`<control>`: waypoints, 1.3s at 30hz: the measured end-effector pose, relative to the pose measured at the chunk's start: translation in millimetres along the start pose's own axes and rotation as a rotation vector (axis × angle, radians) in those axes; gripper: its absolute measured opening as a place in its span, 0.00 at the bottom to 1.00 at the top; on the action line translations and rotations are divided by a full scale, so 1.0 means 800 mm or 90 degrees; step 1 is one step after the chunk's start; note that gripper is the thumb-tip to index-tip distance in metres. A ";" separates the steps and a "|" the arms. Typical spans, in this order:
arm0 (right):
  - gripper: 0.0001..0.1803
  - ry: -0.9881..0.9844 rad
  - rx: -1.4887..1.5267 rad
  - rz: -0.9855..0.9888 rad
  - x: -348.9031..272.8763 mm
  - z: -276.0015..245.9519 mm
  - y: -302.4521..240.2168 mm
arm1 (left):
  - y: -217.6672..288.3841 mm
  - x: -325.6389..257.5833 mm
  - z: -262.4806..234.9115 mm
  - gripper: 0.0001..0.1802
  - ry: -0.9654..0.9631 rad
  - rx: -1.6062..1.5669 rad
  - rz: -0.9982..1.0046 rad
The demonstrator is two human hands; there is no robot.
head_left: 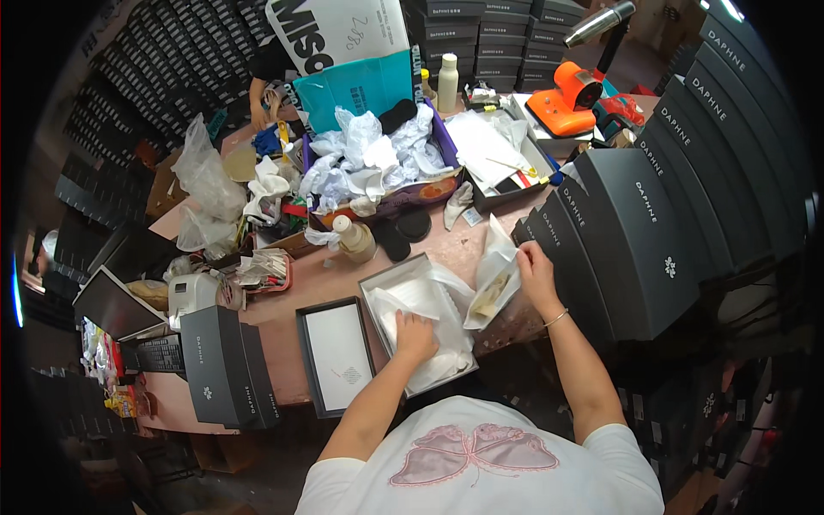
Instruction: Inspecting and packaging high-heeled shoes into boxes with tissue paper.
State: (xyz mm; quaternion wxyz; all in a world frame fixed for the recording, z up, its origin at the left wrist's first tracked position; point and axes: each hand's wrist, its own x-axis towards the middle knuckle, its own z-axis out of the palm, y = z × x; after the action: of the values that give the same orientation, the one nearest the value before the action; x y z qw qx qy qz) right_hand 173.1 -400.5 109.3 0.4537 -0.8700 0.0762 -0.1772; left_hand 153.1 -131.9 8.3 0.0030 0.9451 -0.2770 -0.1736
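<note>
A grey shoe box (pixel 374 276) lies without its lid in front of me, lined with white tissue paper (pixel 429 296). My left hand (pixel 415 336) is inside it, palm down, with its fingers spread on the tissue. At the box's right side my right hand (pixel 536 273) pinches the upper edge of a white, thin wrapper (pixel 496 273). Something pale yellowish shows at the wrapper's lower end; its kind cannot be made out. Left of the box lies a dark shallow lid (pixel 324 405), its white inside facing up.
Stacked dark shoe boxes (pixel 631 249) rise close on the right; more boxes (pixel 213 369) stand at left. Behind lie a purple crate (pixel 442 142) of crumpled paper, an orange device (pixel 562 101) and a bottle (pixel 354 240). Another person's hand (pixel 259 113) shows at the far left.
</note>
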 end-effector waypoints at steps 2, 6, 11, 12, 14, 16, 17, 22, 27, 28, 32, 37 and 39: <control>0.04 0.021 0.015 -0.107 0.018 -0.015 -0.043 | -0.023 -0.004 0.012 0.29 0.108 -0.473 -0.009; 0.06 -0.204 0.157 -0.153 -0.016 -0.026 -0.155 | -0.010 -0.037 -0.067 0.22 0.178 -1.258 -0.160; 0.04 -0.650 0.418 -0.198 -0.118 0.022 -0.228 | 0.007 -0.091 -0.087 0.25 -0.099 -1.336 -0.012; 0.04 -0.738 0.434 -0.193 -0.131 0.024 -0.224 | 0.005 -0.106 -0.074 0.26 -0.019 -1.293 -0.030; 0.07 -0.897 0.486 -0.127 -0.152 0.020 -0.197 | -0.004 -0.134 -0.044 0.27 0.104 -1.194 -0.048; 0.17 -0.927 0.608 0.195 -0.161 0.012 -0.131 | -0.028 -0.163 -0.062 0.32 0.138 -1.068 -0.056; 0.23 -0.787 0.741 0.462 -0.171 0.006 -0.107 | -0.060 -0.180 -0.091 0.36 0.113 -0.995 -0.047; 0.47 -0.622 0.556 0.395 -0.182 0.024 -0.095 | -0.119 -0.132 -0.103 0.43 0.234 -0.866 -0.114; 0.43 -0.411 0.397 0.390 -0.160 0.140 -0.028 | -0.031 -0.002 0.001 0.39 0.198 -1.205 -0.251; 0.42 -0.413 0.253 0.275 -0.162 0.165 0.015 | 0.002 0.027 0.046 0.40 0.208 -1.059 -0.286; 0.34 -0.458 0.168 0.304 -0.129 0.125 0.014 | 0.001 0.019 0.054 0.42 0.140 -0.834 -0.342; 0.19 -0.166 0.090 0.208 -0.117 0.147 0.147 | -0.008 0.030 0.066 0.43 0.115 -0.845 -0.284; 0.18 -0.283 0.051 0.145 -0.120 0.186 0.210 | -0.008 0.044 0.072 0.40 0.077 -0.901 -0.265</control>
State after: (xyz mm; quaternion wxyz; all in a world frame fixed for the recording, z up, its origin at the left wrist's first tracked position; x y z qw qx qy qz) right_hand 145.1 -355.9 -128.5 0.5106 -0.8547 0.0647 0.0677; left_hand 165.1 -139.7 -57.6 0.5936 0.7583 0.0868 -0.2551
